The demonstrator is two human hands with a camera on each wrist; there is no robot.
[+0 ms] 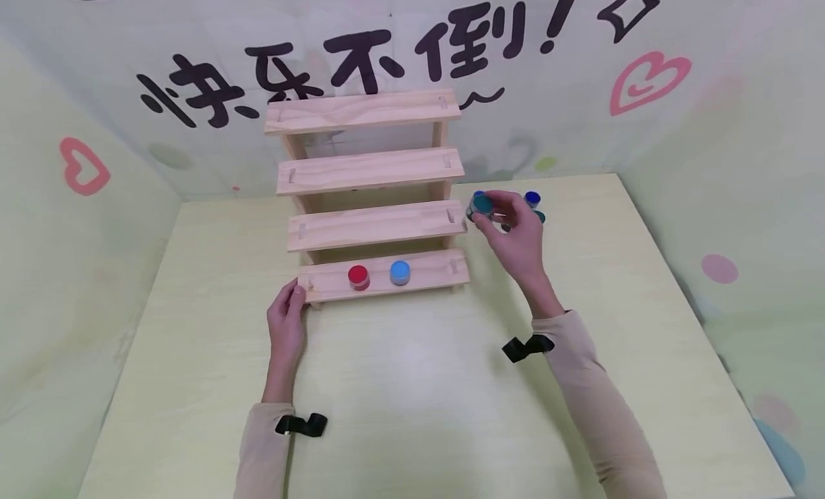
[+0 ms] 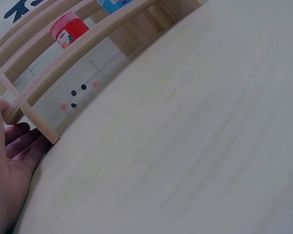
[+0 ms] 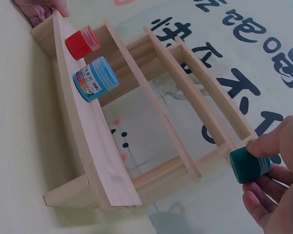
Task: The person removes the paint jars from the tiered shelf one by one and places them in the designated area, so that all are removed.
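Observation:
A tiered wooden rack (image 1: 380, 230) with several steps stands against the back wall. On its lowest step sit a red paint jar (image 1: 358, 277) and a light blue paint jar (image 1: 399, 272), side by side and upright. My left hand (image 1: 286, 323) holds the left end of that step, thumb on top and fingers (image 2: 27, 141) beside and below the board. To the right of the rack, my right hand (image 1: 520, 241) pinches a dark green paint jar (image 3: 249, 165) between thumb and fingers, above the table and close to the rack's right side.
Behind my right hand, several more jars stand on the table, partly hidden, among them one with a dark blue lid (image 1: 532, 198) and a green one (image 1: 540, 216). The table (image 1: 412, 399) meets a printed back wall (image 1: 548, 127) and side walls.

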